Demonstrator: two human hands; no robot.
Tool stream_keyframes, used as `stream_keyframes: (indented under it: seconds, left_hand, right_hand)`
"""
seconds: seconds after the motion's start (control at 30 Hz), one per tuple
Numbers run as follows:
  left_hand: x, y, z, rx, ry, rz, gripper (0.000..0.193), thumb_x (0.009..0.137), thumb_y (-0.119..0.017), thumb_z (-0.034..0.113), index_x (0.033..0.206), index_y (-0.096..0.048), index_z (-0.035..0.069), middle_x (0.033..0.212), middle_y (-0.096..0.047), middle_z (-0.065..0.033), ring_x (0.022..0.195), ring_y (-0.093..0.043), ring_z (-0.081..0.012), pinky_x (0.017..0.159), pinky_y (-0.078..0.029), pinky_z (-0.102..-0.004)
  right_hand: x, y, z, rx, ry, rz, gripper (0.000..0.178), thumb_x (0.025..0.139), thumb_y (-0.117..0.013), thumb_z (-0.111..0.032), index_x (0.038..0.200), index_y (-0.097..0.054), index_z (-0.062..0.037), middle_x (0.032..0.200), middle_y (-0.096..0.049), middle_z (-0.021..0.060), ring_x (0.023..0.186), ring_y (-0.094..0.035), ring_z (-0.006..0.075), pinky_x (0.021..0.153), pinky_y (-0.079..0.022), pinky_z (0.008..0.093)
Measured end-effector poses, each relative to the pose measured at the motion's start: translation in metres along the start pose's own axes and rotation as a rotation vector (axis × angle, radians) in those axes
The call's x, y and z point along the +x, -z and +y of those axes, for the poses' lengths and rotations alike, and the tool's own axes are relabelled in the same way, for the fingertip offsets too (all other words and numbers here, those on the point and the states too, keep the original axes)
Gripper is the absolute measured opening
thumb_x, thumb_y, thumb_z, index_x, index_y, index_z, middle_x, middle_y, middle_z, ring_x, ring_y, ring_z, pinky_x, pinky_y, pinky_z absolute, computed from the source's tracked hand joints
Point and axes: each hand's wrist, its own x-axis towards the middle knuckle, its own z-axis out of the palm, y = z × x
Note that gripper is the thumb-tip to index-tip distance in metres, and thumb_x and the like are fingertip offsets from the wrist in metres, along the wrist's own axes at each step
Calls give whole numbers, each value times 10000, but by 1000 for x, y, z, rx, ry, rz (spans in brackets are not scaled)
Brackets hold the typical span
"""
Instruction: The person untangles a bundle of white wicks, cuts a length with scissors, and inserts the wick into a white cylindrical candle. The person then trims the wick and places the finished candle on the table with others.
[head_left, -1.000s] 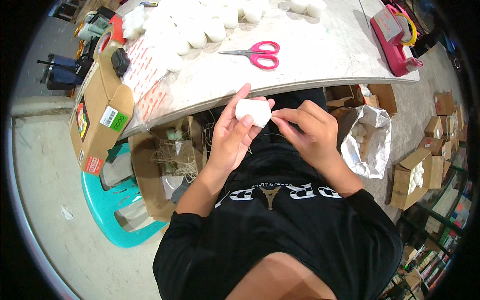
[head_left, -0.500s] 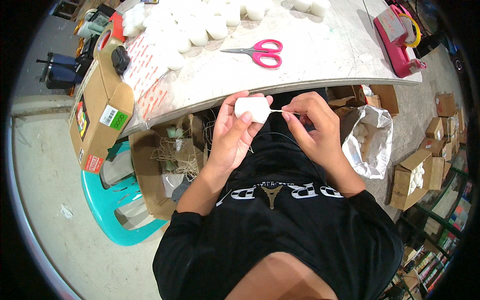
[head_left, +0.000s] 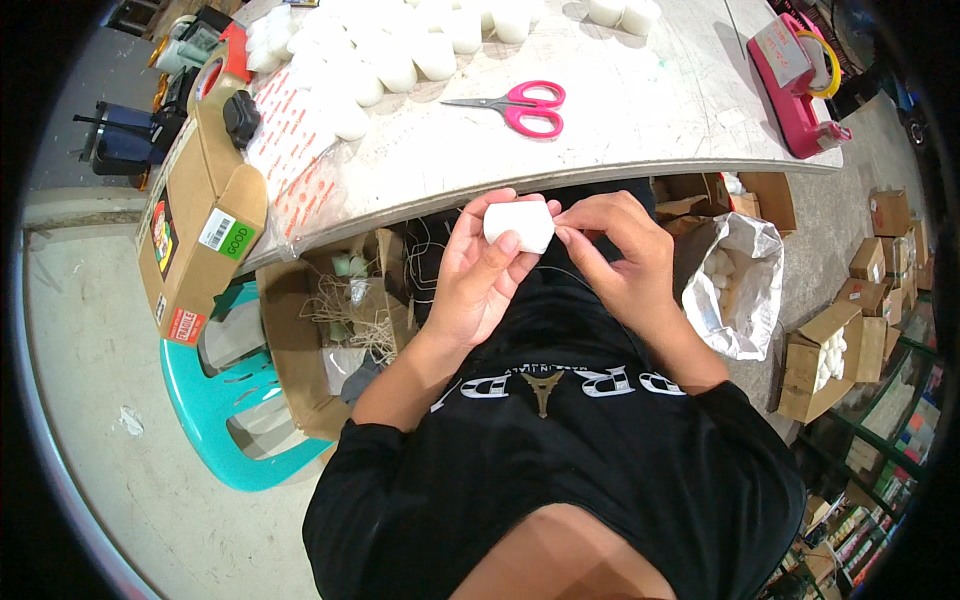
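Note:
My left hand (head_left: 480,265) is closed round a short white candle (head_left: 518,226), lying on its side between thumb and fingers just off the table's near edge. My right hand (head_left: 622,245) pinches at the candle's right end, where a pale wick showed a moment ago. The fingertips now hide most of that wick. On the table (head_left: 640,110), beyond both hands, lies a pair of scissors (head_left: 520,107) with pink handles, blades pointing left. Many more white candles (head_left: 400,55) stand grouped at the far left of the tabletop.
A pink tape dispenser (head_left: 795,90) stands at the table's right end. Left are a cardboard box (head_left: 200,230) and a teal chair (head_left: 215,420). Below the edge, an open carton (head_left: 295,340) holds loose string; a silver-lined bag (head_left: 750,290) holds white pieces.
My right fingertips have come in against the candle's end, and the stretch of wick between them no longer shows. The candle and left hand have shifted slightly right and nearer me.

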Motion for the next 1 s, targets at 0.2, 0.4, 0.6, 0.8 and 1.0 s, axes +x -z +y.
stream_keyframes:
  seconds: [0.2,0.4,0.6,0.8,1.0]
  left_hand:
    - [0,-2,5,7,-66,25,417,892,-585,76,1257,-384,59,1284,-477,-162,1250,-446,-307,1022,-423,-381]
    - [1,1,8,83,-107,30,435,873,-602,42,1255,-394,40,1289,-474,-162,1238,-458,-301,1012,-429,-380]
    - [-1,-3,1,236,-196,46,469,860,-627,70,1259,-386,23,1230,-485,-149,1245,-448,-326,1039,-397,-400]
    - [0,5,1,304,-273,47,464,824,-656,23,1210,-399,28,1205,-500,-148,1219,-473,-298,1026,-401,-398]
    - [-3,3,-11,433,-315,-4,460,858,-619,33,1254,-386,15,1225,-509,-166,1155,-522,-254,977,-430,-366]
  right_hand:
    - [-3,-3,-4,140,-205,30,169,771,-690,-31,932,-637,-25,867,-647,69,732,-625,162,638,-503,245]
    - [-5,4,-1,51,-108,1,136,775,-690,-17,906,-655,-24,805,-612,68,651,-579,121,568,-471,237]
    - [-8,-7,-1,146,-189,51,206,768,-692,-6,964,-633,-26,787,-595,51,632,-555,109,584,-463,224]
    - [-16,-5,8,422,-364,77,283,809,-669,-4,1053,-526,6,863,-660,83,801,-629,98,725,-509,236]
    - [-19,-14,6,565,-408,78,275,801,-683,-13,1025,-524,0,862,-669,94,831,-646,118,737,-519,257]
